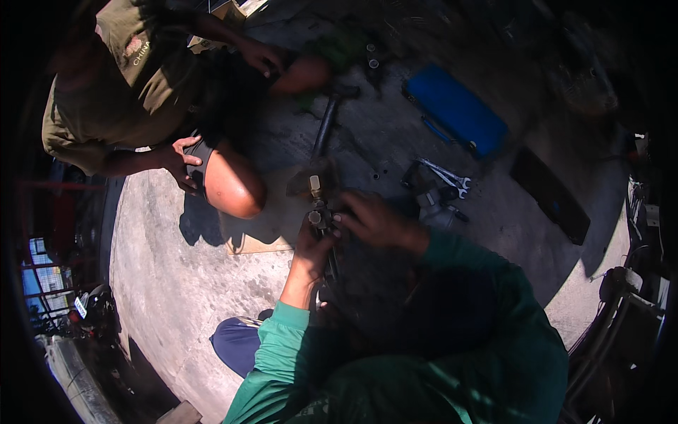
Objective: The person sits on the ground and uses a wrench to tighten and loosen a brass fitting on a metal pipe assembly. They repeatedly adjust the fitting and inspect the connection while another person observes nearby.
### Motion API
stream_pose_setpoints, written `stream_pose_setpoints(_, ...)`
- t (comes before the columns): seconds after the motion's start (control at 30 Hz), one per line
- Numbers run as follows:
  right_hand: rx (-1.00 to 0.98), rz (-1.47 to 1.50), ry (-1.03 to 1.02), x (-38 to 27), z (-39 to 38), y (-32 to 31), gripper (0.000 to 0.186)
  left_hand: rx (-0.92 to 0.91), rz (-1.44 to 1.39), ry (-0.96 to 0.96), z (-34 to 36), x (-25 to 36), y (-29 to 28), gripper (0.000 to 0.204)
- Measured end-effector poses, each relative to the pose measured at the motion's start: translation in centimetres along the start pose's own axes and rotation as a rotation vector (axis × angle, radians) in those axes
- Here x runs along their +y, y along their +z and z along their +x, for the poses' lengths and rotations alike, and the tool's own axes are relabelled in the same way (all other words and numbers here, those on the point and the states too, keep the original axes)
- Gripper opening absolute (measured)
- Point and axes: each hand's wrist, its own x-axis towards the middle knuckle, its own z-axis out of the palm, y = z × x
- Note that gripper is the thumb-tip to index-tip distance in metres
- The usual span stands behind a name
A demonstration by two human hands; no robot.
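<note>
Brass-topped fitting [315, 186] sits at twelve o'clock from the left hand [309, 246], which wraps its lower body; from four o'clock the right hand [376, 220] bends fingers against it, pinching or not, I can't tell. I'd keep the left firm, the right light.

Metal fitting [316, 186] partly covered by the hands [311, 244], co-worker [134, 92] cut off upper left, shadowed handle end blurred

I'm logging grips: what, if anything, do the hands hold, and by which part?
The left hand holds a metal fitting by its lower part; the right hand is beside it.
</note>
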Motion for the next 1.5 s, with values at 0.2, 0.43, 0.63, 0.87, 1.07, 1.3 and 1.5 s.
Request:
stream_pose_setpoints(0.2,-0.225,-0.046,0.112,1.4,0.2,-1.9,0.030,-0.098,-0.088,-0.087,-1.0,1.8,1.2,0.046)
stream_pose_setpoints(0.43,-0.274,0.246,0.331,3.7,-2.1,-0.2,0.025,-0.082,0.068,-0.023,-1.1,0.0,1.0,0.051)
stream_pose_setpoints(0.63,-0.224,0.334,0.316,4.0,-3.1,0.6,0.026,-0.083,0.191,-0.030,-1.8,1.6,1.5,0.048)
stream_pose_setpoints(0.87,-0.170,0.337,0.262,2.4,-2.9,-0.1,0.029,-0.053,-0.027,-0.026,-2.5,0.7,1.7,0.042)
stream_pose_setpoints(1.07,-0.245,0.199,0.170,3.9,-3.0,0.3,0.025,-0.115,-0.302,-0.185,-2.0,-0.9,0.2,0.042)
stream_pose_setpoints(1.3,-0.255,0.142,0.059,3.9,-5.2,1.0,0.019,-0.084,-0.315,-0.381,-2.6,-3.5,-0.5,0.036)
stream_pose_setpoints(1.5,-0.256,0.197,0.125,3.8,-5.9,0.7,0.023,-0.221,-0.369,-0.312,-2.6,-4.3,-0.2,0.039)
